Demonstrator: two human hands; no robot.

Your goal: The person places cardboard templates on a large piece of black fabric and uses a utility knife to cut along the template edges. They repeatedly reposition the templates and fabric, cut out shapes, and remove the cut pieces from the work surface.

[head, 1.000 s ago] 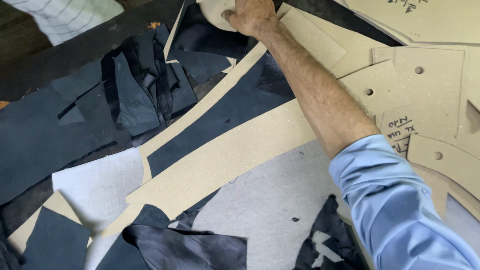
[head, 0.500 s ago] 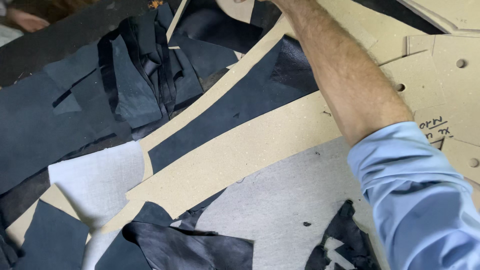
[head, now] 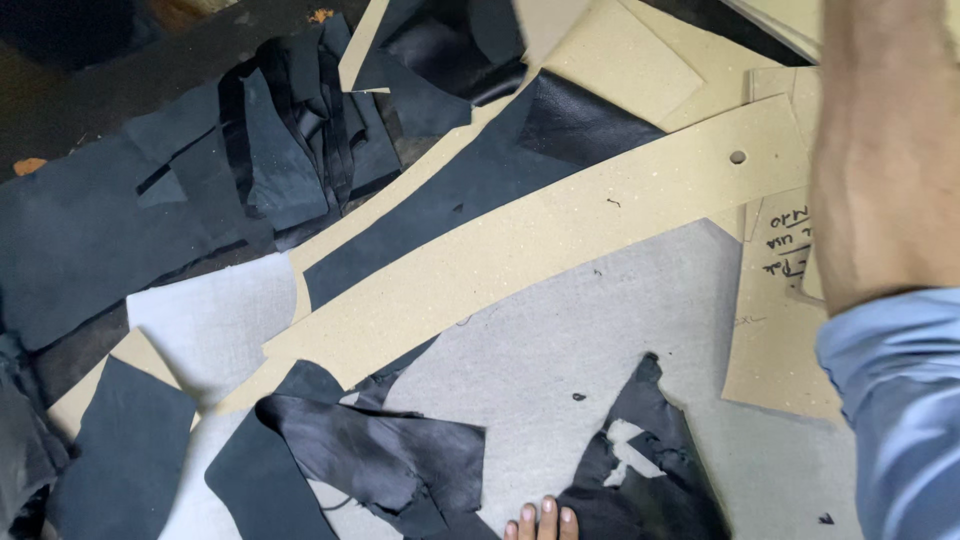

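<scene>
Presently, only three fingertips of the left hand (head: 541, 521) show at the bottom edge, lying flat on the grey sheet (head: 600, 330) and just beside a torn black leather scrap (head: 640, 470); whether that grip is open or closed cannot be told. The right hand is out of view; its forearm (head: 885, 150) and blue sleeve (head: 900, 410) cross the right side. A long cardboard pattern strip (head: 560, 250) lies flat on the table, its long axis running from lower left to upper right, punched hole at the upper-right end. Dark leather offcuts (head: 280, 150) lie piled at upper left, seemingly set aside.
</scene>
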